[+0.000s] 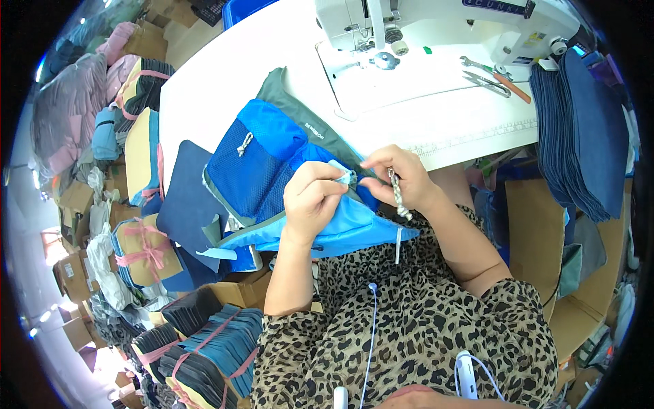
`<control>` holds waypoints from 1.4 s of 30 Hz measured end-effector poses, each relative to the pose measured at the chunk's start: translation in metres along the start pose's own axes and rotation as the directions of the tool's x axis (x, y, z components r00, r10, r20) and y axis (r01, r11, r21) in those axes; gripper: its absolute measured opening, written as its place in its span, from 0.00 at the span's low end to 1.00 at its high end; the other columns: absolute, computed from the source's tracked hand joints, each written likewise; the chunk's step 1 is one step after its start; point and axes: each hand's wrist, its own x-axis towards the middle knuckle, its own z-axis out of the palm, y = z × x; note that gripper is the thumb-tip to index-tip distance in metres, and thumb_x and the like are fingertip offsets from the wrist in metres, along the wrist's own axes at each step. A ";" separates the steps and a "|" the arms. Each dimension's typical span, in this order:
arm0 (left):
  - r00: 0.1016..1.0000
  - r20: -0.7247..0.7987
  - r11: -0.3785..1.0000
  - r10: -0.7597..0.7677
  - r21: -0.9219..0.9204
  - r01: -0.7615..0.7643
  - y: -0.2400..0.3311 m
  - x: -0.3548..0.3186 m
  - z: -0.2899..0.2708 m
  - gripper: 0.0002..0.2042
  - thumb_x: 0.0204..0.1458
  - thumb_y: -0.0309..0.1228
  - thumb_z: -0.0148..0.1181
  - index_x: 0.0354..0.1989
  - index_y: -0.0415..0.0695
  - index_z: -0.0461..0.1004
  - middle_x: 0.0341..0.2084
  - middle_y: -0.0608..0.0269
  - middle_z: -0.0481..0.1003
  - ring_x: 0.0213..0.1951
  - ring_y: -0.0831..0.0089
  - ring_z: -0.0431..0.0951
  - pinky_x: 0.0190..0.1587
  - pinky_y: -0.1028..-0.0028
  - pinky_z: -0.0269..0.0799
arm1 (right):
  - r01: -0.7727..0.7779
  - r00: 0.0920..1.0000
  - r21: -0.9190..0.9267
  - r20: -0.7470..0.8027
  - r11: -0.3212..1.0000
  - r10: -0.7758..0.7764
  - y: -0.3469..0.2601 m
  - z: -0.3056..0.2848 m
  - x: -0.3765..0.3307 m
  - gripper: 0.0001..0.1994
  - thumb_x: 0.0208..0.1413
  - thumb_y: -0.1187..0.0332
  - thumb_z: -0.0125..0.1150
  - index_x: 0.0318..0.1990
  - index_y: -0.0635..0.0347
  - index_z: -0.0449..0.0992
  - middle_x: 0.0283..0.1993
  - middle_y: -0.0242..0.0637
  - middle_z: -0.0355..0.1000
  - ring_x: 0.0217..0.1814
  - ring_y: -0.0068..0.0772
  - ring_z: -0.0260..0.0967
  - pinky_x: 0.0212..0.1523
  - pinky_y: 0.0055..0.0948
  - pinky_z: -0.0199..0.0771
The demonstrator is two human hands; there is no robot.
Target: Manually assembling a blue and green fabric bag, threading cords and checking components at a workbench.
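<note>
A blue fabric bag piece (252, 160) with a mesh pocket, grey edging and a light blue panel lies across the table's front edge and hangs toward my lap. My left hand (313, 201) is closed, pinching the bag's edge where a light blue strip shows. Just right of it, my right hand (407, 178) is closed around a slim pale, twisted-looking thing (397, 194) that sticks out below the fingers; its upper end is hidden. The right fingertips are close to the pinched edge. A dark grey-green flap (293, 102) spreads behind the pocket.
A white sewing machine (443, 31) stands on the white table (204, 82). Near it lie a wrench (477, 65), scissors (487, 85) and an orange-handled tool (512, 88). Navy fabric pieces (579, 129) are stacked at right, above a cardboard box (531, 238). Tied bundles (218, 341) lie at left.
</note>
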 end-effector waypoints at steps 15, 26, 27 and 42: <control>0.990 0.008 0.963 0.143 0.230 -0.141 0.020 0.004 -0.001 0.13 0.24 0.21 0.63 0.23 0.46 0.72 0.25 0.66 0.71 0.27 0.67 0.72 0.27 0.71 0.67 | 0.363 0.932 -0.157 0.089 0.919 -0.353 0.009 -0.001 0.001 0.11 0.35 0.76 0.65 0.30 0.54 0.76 0.18 0.31 0.59 0.18 0.32 0.59 0.18 0.29 0.58; 0.986 0.010 0.963 0.169 0.213 -0.167 0.011 0.001 0.000 0.11 0.25 0.21 0.64 0.22 0.45 0.71 0.27 0.64 0.72 0.33 0.63 0.75 0.32 0.70 0.71 | 0.285 0.957 -0.107 0.093 0.952 -0.276 0.007 -0.002 0.002 0.11 0.37 0.78 0.64 0.31 0.54 0.75 0.18 0.31 0.62 0.18 0.31 0.61 0.19 0.28 0.60; 0.984 0.019 0.964 0.176 0.201 -0.176 0.011 0.002 0.001 0.11 0.25 0.21 0.64 0.22 0.44 0.71 0.28 0.63 0.72 0.34 0.62 0.76 0.34 0.69 0.72 | 0.286 0.956 -0.107 0.094 0.952 -0.276 0.005 -0.002 0.002 0.11 0.37 0.78 0.64 0.31 0.54 0.75 0.18 0.31 0.62 0.18 0.31 0.61 0.19 0.28 0.60; 0.994 0.066 0.995 0.083 0.051 -0.086 0.007 -0.003 0.007 0.20 0.26 0.14 0.64 0.28 0.45 0.62 0.30 0.58 0.73 0.37 0.59 0.77 0.35 0.68 0.74 | 0.239 0.962 -0.147 0.171 0.960 -0.214 -0.002 0.001 0.005 0.10 0.34 0.78 0.64 0.27 0.56 0.71 0.20 0.32 0.66 0.21 0.34 0.66 0.21 0.30 0.64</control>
